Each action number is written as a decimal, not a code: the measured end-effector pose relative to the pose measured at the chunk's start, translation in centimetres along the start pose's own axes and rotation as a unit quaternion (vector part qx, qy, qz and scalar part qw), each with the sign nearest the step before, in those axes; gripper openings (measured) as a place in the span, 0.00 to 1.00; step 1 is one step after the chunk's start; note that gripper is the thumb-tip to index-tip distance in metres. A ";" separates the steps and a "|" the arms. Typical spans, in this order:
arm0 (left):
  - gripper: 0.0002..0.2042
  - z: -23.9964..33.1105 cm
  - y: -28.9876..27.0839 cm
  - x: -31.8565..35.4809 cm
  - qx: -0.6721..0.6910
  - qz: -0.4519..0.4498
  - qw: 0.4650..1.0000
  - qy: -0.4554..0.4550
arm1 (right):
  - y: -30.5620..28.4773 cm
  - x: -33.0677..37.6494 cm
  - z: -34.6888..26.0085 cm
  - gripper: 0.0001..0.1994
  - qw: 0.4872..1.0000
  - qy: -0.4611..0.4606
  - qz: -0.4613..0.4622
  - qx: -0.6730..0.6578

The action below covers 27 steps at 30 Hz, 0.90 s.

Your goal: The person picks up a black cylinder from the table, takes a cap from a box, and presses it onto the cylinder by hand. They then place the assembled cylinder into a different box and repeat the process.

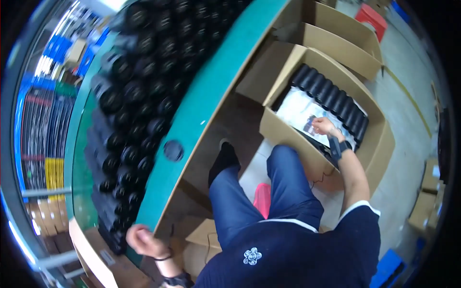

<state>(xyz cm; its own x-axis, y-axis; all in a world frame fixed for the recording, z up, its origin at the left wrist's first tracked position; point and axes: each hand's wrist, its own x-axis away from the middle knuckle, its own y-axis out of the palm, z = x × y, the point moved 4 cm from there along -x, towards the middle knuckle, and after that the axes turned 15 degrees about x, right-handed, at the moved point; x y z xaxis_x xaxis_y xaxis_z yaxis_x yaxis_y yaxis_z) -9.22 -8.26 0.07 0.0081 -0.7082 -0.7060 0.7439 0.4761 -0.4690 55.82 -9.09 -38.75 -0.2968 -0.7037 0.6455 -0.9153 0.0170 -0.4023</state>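
My right hand [323, 126] reaches down into an open cardboard box [374, 144] on the floor and grips a small dark part against the white sheet [300, 111] lying in it. A row of black cylindrical parts [331, 98] lines the box's far side. My left hand [141, 239] is closed and rests at the near edge of the green table [206, 101], beside a large mass of black cylindrical parts [139, 96] stacked on it. Whether it holds anything is hidden.
More open cardboard boxes [341, 43] stand behind the one I reach into. A pink stool [262, 199] shows under my legs. Flat cardboard [201, 240] lies below the table. Small boxes [427, 201] sit at the right, shelving [43, 125] at the left.
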 end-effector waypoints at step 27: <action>0.16 2.6 36.6 12.0 0.389 -0.467 0.597 -0.523 | -1.2 7.6 2.2 0.09 0.957 -0.031 0.209 -0.199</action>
<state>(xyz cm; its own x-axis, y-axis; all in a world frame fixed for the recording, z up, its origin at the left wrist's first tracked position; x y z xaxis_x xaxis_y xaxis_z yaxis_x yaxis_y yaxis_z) 19.84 -0.71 -24.12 -0.5437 -0.6073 0.5793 0.8320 -0.4809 0.2767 55.23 -16.04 -34.84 -0.6540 -0.6173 0.4373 -0.7552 0.5668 -0.3293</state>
